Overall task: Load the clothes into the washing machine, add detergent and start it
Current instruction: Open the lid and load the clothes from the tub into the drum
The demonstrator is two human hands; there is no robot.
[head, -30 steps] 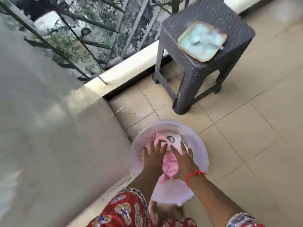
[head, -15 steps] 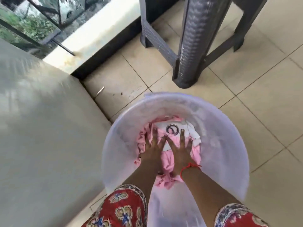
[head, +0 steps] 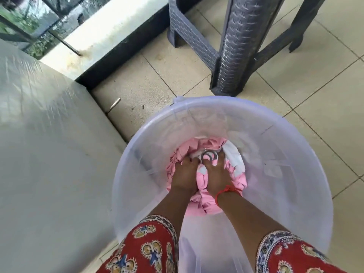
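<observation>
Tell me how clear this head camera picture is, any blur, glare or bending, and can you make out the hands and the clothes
Head view: soft daylight with no hard shadows; the grey surface at left is smeared by motion blur, the bucket rim slightly soft; wide-angle bending leans the stool legs; the left hand, right hand and pink clothes they grip read clearly.

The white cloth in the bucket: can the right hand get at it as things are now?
Probably yes. The white cloth lies uncovered just beside the right hand, which already grips the pink clothes at the bottom of the bucket. Nothing stands between them.
</observation>
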